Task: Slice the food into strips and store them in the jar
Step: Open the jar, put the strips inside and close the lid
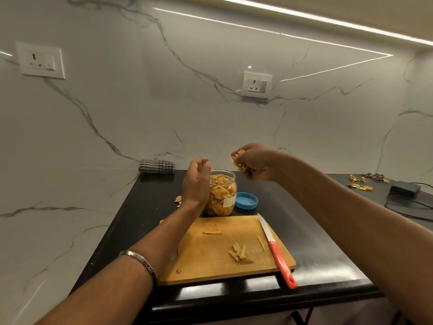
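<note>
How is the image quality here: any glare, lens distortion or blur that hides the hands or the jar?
Head view: wide-angle bending curves the light strip and counter edge; glare streaks the black counter near the knife; the right hand with strips and left hand look slightly soft; the jar stays readable.

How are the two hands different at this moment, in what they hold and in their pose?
The right hand grips a bunch of yellow strips; the left hand holds nothing. The right hand's fingers are curled, while the left hand's are nearly straight. The right hand is raised higher, right of the jar; the left hand stands beside its mouth. Both are near the open jar.
</note>
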